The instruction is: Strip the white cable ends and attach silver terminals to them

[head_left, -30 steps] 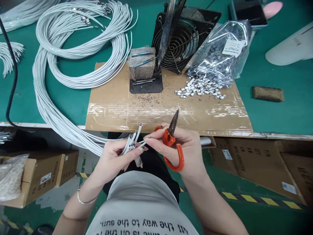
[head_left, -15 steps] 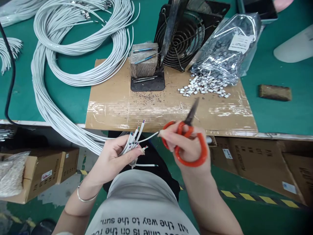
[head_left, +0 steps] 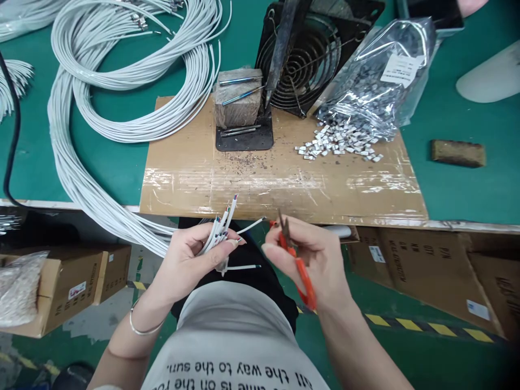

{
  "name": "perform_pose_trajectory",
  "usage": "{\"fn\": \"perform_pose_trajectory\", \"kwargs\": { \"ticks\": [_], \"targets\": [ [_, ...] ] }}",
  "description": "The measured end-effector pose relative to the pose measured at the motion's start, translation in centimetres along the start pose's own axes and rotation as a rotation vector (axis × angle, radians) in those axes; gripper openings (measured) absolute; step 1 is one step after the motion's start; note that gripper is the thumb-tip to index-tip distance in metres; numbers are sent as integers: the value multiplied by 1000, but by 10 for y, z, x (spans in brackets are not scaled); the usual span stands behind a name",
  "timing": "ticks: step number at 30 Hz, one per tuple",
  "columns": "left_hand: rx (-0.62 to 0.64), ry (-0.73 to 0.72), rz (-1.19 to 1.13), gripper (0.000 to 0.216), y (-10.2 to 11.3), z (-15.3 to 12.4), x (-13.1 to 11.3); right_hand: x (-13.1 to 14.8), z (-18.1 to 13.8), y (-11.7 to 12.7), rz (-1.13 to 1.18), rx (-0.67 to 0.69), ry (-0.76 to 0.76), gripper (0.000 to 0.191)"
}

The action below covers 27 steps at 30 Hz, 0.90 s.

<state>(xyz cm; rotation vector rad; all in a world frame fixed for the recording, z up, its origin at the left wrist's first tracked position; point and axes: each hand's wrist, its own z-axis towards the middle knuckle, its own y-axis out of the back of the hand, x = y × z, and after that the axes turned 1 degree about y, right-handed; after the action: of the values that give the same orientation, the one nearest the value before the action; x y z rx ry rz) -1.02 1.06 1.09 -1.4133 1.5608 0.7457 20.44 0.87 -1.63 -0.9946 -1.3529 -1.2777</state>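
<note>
My left hand (head_left: 203,250) is closed around the ends of a bundle of white cables (head_left: 221,230), just in front of the table edge. Coloured wire tips show at several of the cut ends. One cable end sticks out toward the right and another points right lower down. To the right, my right hand (head_left: 312,260) grips orange-handled scissors (head_left: 303,276), fingers around the handles. The dark blades point up and a little left, slightly apart, beside the cable end that reaches right. The bundle runs from my left hand back up to the coiled cables (head_left: 67,146) on the table.
Cardboard (head_left: 260,187) covers the table's front middle. On it are a brown block (head_left: 238,111) with metal tips, small white connectors (head_left: 337,142) and a plastic bag (head_left: 377,81). Behind stands a black fan (head_left: 300,59). Cartons (head_left: 422,271) stand below right. Another person's hand (head_left: 471,5) shows top right.
The scissors have turned in my right hand: the blades, earlier pointing up and right, now point up and slightly left, nearer the cables. My left hand keeps its hold on the bundle.
</note>
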Motion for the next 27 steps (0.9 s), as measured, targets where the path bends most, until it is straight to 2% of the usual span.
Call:
{"fn": "perform_pose_trajectory", "kwargs": {
  "ticks": [5, 10, 27],
  "targets": [
    [1, -18, 18, 13, -1, 0, 1, 4, -6, 4, -195, 180, 48, 45],
    [-19, -50, 98, 12, -2, 0, 2, 1, -7, 5, -296, 247, 83, 47],
    [-31, -59, 152, 13, -2, 0, 7, 2, -7, 7, -375, 231, 116, 48]
  ]
}}
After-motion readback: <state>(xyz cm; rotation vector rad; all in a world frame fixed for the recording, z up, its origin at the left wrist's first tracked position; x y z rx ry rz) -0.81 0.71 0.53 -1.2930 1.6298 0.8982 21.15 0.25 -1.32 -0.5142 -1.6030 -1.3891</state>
